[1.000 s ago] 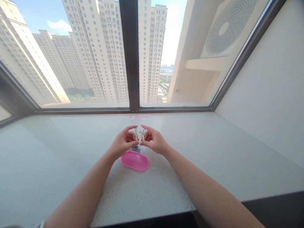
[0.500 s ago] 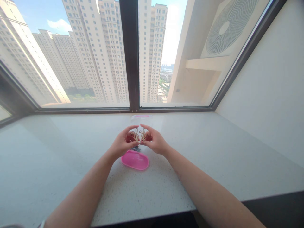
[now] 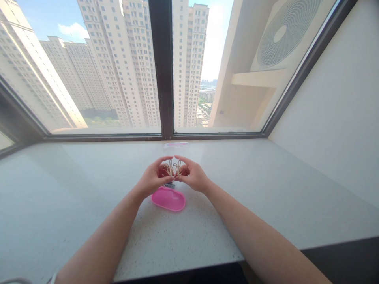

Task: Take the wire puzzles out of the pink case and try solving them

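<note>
My left hand [image 3: 153,176] pinches a gold-coloured looped metal piece [image 3: 169,169] upright between thumb and index finger. A matching gold-coloured looped metal piece [image 3: 178,168] is pinched the same way in my right hand [image 3: 195,176]. The two pieces stand side by side, very close; whether they touch I cannot tell. Both thumb tips nearly meet below them, and the other fingers are curled behind. Small dark grey items [image 3: 169,185] lie just under the hands, partly hidden. Nearer to me is a shallow pink tray [image 3: 168,200] with rounded ends.
A clear flat case or bag with a pink strip [image 3: 177,145] lies by the window frame [image 3: 167,137]. All this is on a pale speckled sill [image 3: 189,236]. A white wall [image 3: 334,130] bounds the right side, and the sill's front edge is close to me.
</note>
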Tool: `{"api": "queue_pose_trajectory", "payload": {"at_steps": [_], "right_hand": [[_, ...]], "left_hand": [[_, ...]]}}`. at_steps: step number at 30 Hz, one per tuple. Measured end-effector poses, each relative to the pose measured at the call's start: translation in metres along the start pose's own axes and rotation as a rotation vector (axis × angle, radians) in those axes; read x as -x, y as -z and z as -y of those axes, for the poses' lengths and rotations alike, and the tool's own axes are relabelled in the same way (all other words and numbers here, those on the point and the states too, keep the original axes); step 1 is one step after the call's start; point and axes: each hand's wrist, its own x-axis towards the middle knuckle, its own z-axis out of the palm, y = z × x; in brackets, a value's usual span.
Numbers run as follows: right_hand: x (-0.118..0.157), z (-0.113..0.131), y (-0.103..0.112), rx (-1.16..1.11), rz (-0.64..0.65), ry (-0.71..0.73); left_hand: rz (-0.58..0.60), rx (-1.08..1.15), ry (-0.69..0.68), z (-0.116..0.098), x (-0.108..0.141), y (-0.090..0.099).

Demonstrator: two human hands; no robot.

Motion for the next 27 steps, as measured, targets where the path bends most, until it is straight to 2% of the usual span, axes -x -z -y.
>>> {"api": "queue_pose_trajectory", "payload": {"at_steps": [13, 27], "right_hand": [[-0.0006, -0.0024, 0.0015, 0.079, -0.021, 0.027], [-0.0008, -0.0021, 0.0021, 0.103, -0.012, 0.044]], "left_hand": [[0.028, -0.029, -0.008, 0.0035, 0.0001, 0.001], [0.004, -0.024, 0.0, 0.0021, -0.0001, -0.0006]]}}
